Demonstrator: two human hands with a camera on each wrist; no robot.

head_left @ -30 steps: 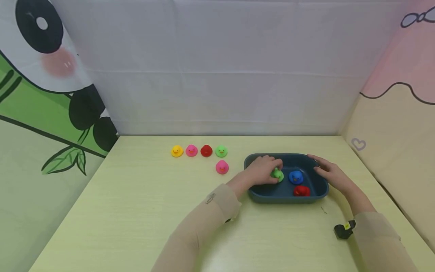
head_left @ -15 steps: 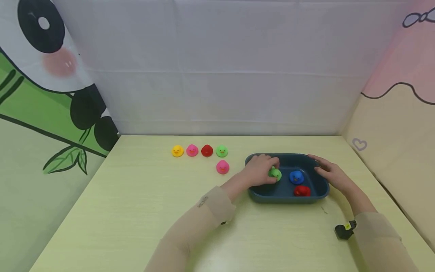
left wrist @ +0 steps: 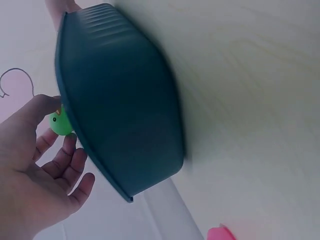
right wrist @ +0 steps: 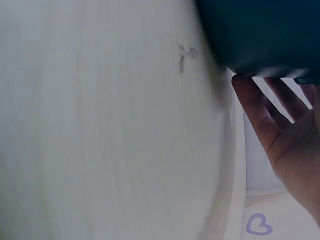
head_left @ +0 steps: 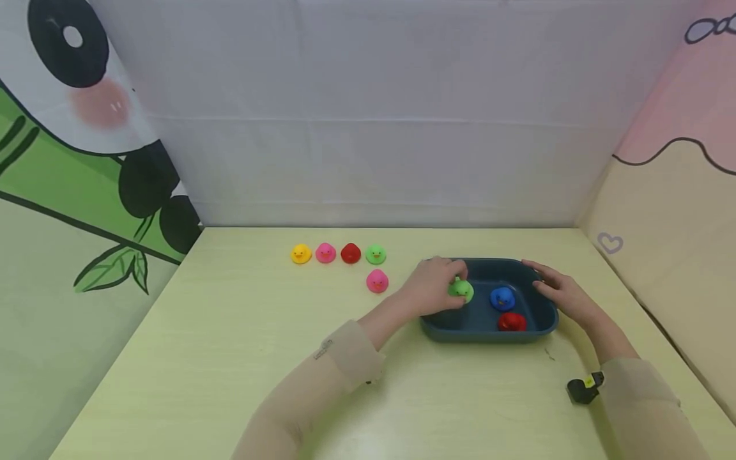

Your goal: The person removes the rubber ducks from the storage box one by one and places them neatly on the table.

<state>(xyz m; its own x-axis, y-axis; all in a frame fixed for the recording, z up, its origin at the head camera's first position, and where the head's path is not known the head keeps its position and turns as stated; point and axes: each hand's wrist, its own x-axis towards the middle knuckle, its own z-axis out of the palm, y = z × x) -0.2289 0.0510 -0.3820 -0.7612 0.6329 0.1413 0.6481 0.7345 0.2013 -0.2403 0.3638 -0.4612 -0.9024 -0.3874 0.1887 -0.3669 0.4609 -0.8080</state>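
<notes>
In the head view, my left hand (head_left: 430,285) pinches a green rubber duck (head_left: 462,291) between thumb and fingers at the left end of a dark blue-green plastic basin (head_left: 489,336). The left wrist view has that duck (left wrist: 61,123) level with the rim, partly hidden behind the basin wall (left wrist: 120,100). My right hand (head_left: 566,299) lies against the basin's right end, fingers extended and touching it. From the right wrist, the fingertips of that hand (right wrist: 295,142) meet the end wall. Inside the basin sit a blue duck (head_left: 503,299) and a red duck (head_left: 512,322).
Left of the basin, a back row holds a yellow duck (head_left: 301,253), a pink duck (head_left: 325,253), a red duck (head_left: 351,253) and a green duck (head_left: 376,254). Another pink duck (head_left: 377,281) sits in front. Fabric walls border the table (head_left: 230,370).
My left hand has shifted slightly left and upward with the green duck, toward the basin's left rim. The right hand and the basin stay in place.
</notes>
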